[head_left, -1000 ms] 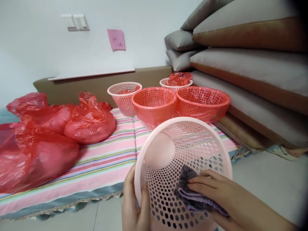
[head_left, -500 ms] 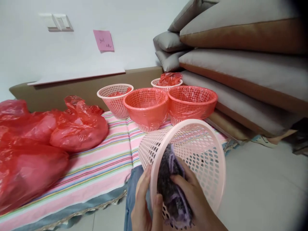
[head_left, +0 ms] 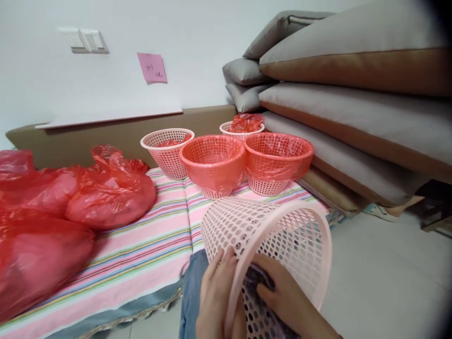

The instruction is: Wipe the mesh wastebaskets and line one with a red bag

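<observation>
A pale pink plastic mesh basket [head_left: 231, 221] lies tilted on its side in front of me, its wide mouth facing right and toward me. At its left rim is my left hand [head_left: 216, 294], closed round the edge with fingers on the outer wall and the thumb inside. My right hand [head_left: 280, 287] reaches into the mouth and grips a dark grey cloth with purple edging [head_left: 254, 278], pressing it against the inner wall. Part of the cloth is hidden behind the fingers and wrist.
Red plastic bags [head_left: 113, 197] lie at left on a striped cloth [head_left: 169, 226]. Beyond my basket stand two bag-lined baskets [head_left: 213, 160], with two pale pink baskets [head_left: 167, 153] behind them. Stacked cushions [head_left: 346, 66] rise at right, above the tiled floor [head_left: 381, 268].
My right hand and the cloth have shifted lower along the basket's inner wall. My left hand has slid further over the outside, and the basket has turned slightly.
</observation>
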`<state>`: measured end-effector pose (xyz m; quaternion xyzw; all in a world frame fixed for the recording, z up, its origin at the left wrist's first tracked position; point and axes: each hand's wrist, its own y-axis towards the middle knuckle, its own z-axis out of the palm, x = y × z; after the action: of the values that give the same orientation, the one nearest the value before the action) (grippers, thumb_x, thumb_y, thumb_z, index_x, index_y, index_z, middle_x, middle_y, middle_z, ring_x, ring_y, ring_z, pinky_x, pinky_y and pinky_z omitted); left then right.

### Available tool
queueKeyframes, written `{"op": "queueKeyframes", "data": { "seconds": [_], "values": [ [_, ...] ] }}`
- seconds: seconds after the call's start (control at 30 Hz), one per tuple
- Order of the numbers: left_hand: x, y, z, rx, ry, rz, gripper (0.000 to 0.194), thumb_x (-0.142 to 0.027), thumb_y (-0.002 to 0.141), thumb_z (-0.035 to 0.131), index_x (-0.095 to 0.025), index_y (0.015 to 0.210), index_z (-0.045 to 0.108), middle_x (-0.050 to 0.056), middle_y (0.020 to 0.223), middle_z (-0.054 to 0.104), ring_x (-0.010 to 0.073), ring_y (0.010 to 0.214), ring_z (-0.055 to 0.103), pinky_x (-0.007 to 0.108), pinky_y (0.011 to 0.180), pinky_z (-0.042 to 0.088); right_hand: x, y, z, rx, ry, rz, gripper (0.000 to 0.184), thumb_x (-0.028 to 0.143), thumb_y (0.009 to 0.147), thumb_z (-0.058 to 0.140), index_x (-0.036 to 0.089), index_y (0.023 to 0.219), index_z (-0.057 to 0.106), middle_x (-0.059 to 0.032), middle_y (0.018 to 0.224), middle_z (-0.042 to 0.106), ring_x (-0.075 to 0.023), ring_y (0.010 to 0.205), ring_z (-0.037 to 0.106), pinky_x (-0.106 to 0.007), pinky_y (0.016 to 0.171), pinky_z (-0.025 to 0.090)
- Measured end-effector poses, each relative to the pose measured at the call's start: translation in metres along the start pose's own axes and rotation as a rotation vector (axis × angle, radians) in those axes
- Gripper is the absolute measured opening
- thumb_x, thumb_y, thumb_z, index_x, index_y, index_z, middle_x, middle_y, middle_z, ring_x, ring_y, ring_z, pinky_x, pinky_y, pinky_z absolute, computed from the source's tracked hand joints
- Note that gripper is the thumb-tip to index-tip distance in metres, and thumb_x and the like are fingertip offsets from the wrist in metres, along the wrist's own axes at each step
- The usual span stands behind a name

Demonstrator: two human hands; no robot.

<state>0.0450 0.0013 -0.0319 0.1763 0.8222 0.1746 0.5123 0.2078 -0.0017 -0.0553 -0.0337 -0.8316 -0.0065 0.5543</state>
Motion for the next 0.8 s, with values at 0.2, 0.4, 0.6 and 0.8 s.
{"op": "queueKeyframes", "data": {
  "seconds": [0.2, 0.4, 0.6, 0.8],
  "values": [
    [0.006, 0.003, 0.017, 0.021, -0.008, 0.235, 0.05, -0.016, 0.095, 0.045, -0.032, 0.142, 0.05, 0.006, 0.148, 0.053, 0.0277, 0.139, 0.046, 0.048, 0.108, 0.049, 0.021, -0.005, 0.013, 0.059, 0.506, 0.109, 0.051, 0.027, 0.083, 0.059, 0.029, 0.134, 0.059, -0.0037, 0.142, 0.057, -0.0247, 0.136, 0.047, -0.042, 0.116, 0.036],
    [-0.007, 0.01, -0.002, 0.026, -0.07, 0.055, 0.054, -0.013, 0.097, 0.046, -0.042, 0.143, 0.047, -0.002, 0.148, 0.052, 0.0207, 0.139, 0.046, 0.039, 0.109, 0.047, 0.003, -0.009, 0.037, 0.187, 0.257, -0.072, 0.065, 0.009, 0.074, 0.057, 0.03, 0.136, 0.058, -0.0036, 0.14, 0.058, -0.025, 0.132, 0.05, -0.041, 0.114, 0.037],
    [-0.002, 0.029, -0.026, 0.136, 0.08, 0.09, 0.059, -0.015, 0.096, 0.052, -0.043, 0.147, 0.041, -0.005, 0.15, 0.051, 0.0181, 0.135, 0.05, 0.034, 0.11, 0.046, -0.022, 0.019, 0.006, 0.28, -0.413, -0.241, 0.062, 0.002, 0.063, 0.051, 0.023, 0.119, 0.069, -0.0048, 0.12, 0.068, -0.0259, 0.114, 0.057, -0.044, 0.104, 0.042],
    [-0.01, 0.045, -0.026, 0.158, 0.145, 0.144, 0.05, -0.018, 0.097, 0.05, -0.038, 0.143, 0.047, -0.006, 0.142, 0.059, 0.013, 0.129, 0.056, 0.024, 0.106, 0.046, -0.004, 0.074, -0.05, -0.006, -0.91, -0.376, 0.049, -0.001, 0.081, 0.046, 0.019, 0.121, 0.066, -0.0125, 0.122, 0.066, -0.0301, 0.122, 0.051, -0.05, 0.1, 0.041]
  ]
}}
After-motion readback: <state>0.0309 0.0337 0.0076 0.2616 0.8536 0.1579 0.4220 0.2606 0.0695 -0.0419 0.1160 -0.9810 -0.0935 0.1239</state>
